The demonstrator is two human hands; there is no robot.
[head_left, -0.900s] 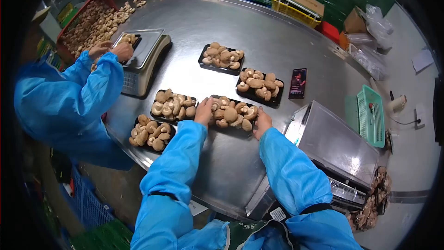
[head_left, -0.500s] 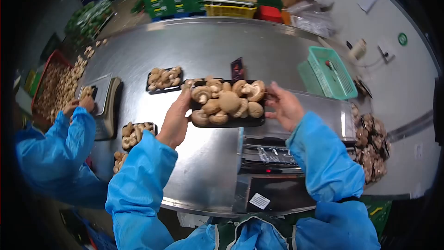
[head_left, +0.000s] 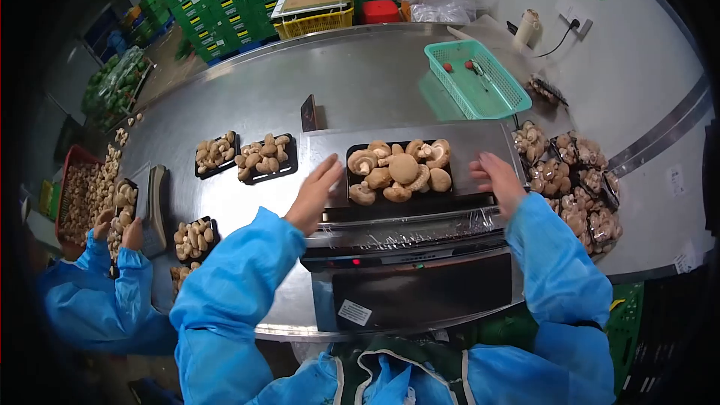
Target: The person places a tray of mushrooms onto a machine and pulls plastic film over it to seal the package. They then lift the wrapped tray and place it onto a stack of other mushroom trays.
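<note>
A black tray (head_left: pixel 448 190) heaped with brown mushrooms (head_left: pixel 403 169) rests on the metal top of a wrapping machine (head_left: pixel 480 139). My left hand (head_left: pixel 316 193) is just left of the tray, fingers stretched out and apart from it. On the other side, my right hand (head_left: pixel 499 180) is also open, with a gap between its fingers and the tray. Neither hand holds anything. Clear film (head_left: pixel 420 234) stretches across the machine in front of the tray.
More mushroom trays (head_left: pixel 266 157) stand on the left. A co-worker's hands (head_left: pixel 131 234) handle mushrooms beside a scale (head_left: pixel 155 210). Film-wrapped packs (head_left: pixel 581 214) pile up at right. Behind are a green basket (head_left: pixel 491 79) and a small dark upright object (head_left: pixel 308 113).
The mushroom tray, held between my hands before, now sits on the machine top. Both hands have let go and moved apart from it. My view has shifted to the right.
</note>
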